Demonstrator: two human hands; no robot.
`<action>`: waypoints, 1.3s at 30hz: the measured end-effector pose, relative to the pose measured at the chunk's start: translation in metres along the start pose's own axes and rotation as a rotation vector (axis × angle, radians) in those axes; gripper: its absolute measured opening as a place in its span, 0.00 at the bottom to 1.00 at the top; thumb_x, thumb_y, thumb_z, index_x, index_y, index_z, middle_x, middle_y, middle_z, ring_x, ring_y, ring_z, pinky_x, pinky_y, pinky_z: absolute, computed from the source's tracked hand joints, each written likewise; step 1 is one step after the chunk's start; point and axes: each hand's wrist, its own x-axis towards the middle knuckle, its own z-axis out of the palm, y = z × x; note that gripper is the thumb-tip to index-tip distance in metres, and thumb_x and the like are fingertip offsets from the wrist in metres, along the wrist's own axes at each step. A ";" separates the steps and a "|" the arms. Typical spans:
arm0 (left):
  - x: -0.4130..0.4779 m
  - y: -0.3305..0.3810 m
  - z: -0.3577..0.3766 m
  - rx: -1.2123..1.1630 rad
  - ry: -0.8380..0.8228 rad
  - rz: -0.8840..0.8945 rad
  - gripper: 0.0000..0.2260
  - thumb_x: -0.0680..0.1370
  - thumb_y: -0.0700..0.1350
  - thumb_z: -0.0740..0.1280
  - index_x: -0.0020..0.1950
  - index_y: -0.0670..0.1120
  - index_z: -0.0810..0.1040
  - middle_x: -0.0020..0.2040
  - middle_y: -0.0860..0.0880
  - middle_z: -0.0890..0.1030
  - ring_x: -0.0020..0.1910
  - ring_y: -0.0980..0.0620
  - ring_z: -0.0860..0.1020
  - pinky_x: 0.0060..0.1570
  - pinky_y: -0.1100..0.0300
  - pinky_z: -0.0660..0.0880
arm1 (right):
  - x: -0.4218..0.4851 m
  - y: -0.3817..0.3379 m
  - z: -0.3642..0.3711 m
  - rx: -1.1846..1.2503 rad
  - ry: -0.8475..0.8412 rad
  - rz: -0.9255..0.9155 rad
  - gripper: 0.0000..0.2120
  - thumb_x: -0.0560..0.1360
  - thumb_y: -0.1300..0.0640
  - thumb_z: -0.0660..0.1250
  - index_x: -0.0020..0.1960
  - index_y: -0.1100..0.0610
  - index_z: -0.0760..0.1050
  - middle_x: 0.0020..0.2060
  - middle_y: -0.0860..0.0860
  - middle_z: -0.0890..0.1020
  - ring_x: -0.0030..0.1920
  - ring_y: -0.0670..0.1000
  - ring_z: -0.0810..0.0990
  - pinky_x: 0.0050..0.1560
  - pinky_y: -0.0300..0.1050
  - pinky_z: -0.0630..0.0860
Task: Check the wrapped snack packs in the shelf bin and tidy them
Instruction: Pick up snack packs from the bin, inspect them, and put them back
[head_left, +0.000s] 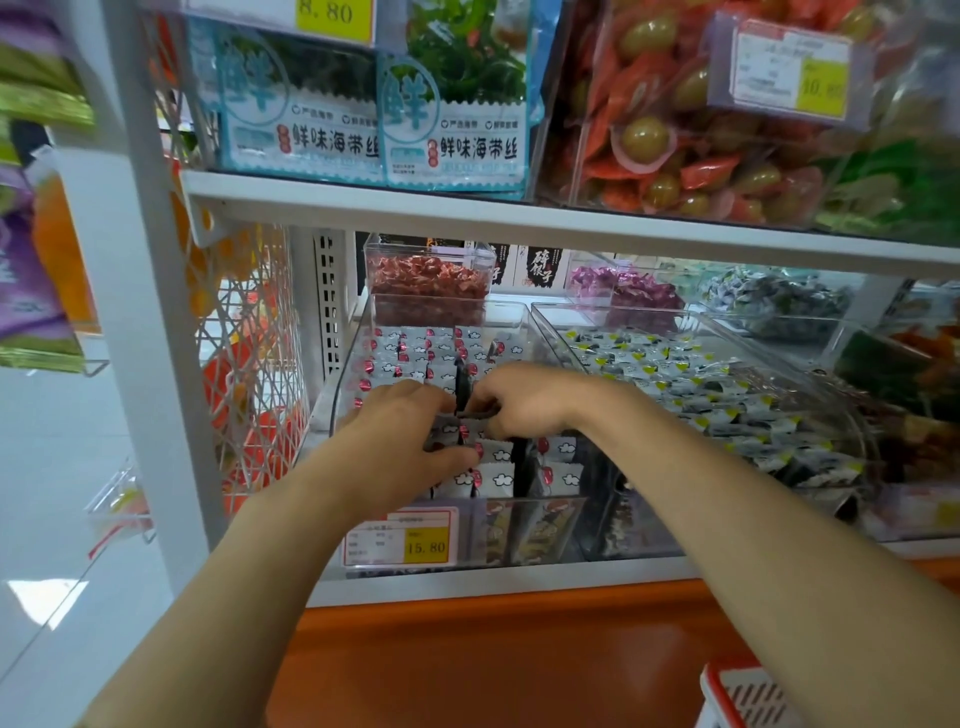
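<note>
Inside a clear shelf bin (509, 314), the left hand (400, 431) curls its grip around small white snack packs (493, 475). Just right, the right hand (519, 400) pinches one pack's edge. The packs look light, crinkly and slippery, and are best taken by their sides.

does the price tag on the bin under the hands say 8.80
No, the price tag on the front of that bin reads 15.80.

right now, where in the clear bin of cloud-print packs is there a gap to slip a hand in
Barest: the dark gap at front right, between the front cloud-print packs and the right wall of the clear bin. A narrow slot splits the rows beyond the hands. Crowded: the back rows, and mid-bin where left hand and right hand grip packs.
</note>
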 end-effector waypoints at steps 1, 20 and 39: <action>0.000 0.001 0.000 0.005 -0.005 -0.004 0.25 0.74 0.60 0.64 0.68 0.52 0.68 0.64 0.51 0.70 0.64 0.51 0.66 0.61 0.55 0.65 | 0.000 0.000 -0.002 0.012 0.004 0.000 0.12 0.76 0.61 0.62 0.57 0.62 0.76 0.41 0.54 0.78 0.38 0.52 0.76 0.35 0.44 0.71; -0.002 0.004 -0.008 -0.022 0.020 -0.021 0.24 0.77 0.55 0.64 0.70 0.49 0.65 0.68 0.48 0.68 0.67 0.49 0.63 0.64 0.55 0.63 | 0.032 0.021 -0.014 0.051 0.444 0.061 0.14 0.75 0.69 0.60 0.53 0.59 0.80 0.56 0.56 0.81 0.56 0.55 0.78 0.60 0.50 0.74; 0.000 0.009 -0.005 -0.079 0.130 -0.071 0.22 0.78 0.49 0.64 0.70 0.47 0.66 0.70 0.46 0.66 0.69 0.47 0.64 0.65 0.57 0.63 | -0.013 0.025 0.003 0.245 0.702 -0.034 0.05 0.79 0.64 0.56 0.46 0.57 0.67 0.40 0.55 0.78 0.42 0.56 0.77 0.43 0.54 0.74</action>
